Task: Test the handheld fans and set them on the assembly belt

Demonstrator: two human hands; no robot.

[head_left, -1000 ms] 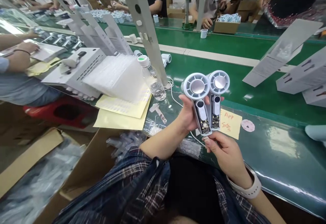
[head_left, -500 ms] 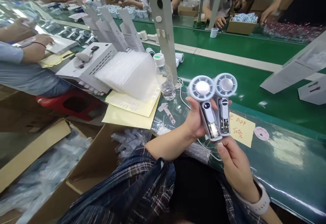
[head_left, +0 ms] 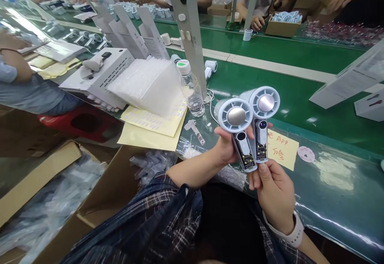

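Note:
Two light blue handheld fans stand side by side over the bench, their handles exposing circuit boards. The left handheld fan (head_left: 247,151) has a dark round display, while the right handheld fan (head_left: 262,144) shows a small lit mark on its display. Wrapped around the handles from behind and the left, my left hand (head_left: 225,146) holds both fans; most of its fingers are hidden. My right hand (head_left: 275,186) is closed at the lower end of the handles, its thumb against the base of the right fan.
A water bottle (head_left: 193,92) stands by the metal post (head_left: 189,36). Left of it are a stack of clear plastic sheets (head_left: 147,84), yellow sticker sheets (head_left: 150,132) and a white box (head_left: 99,76). A handwritten yellow note (head_left: 285,150) lies right. A cardboard box (head_left: 105,188) sits lower left. Co-workers sit opposite.
The fans have tilted, the left one dropping slightly. The left fan's lit display and handle light have gone dark, and the right fan's display now shows a lit mark. My grip remains.

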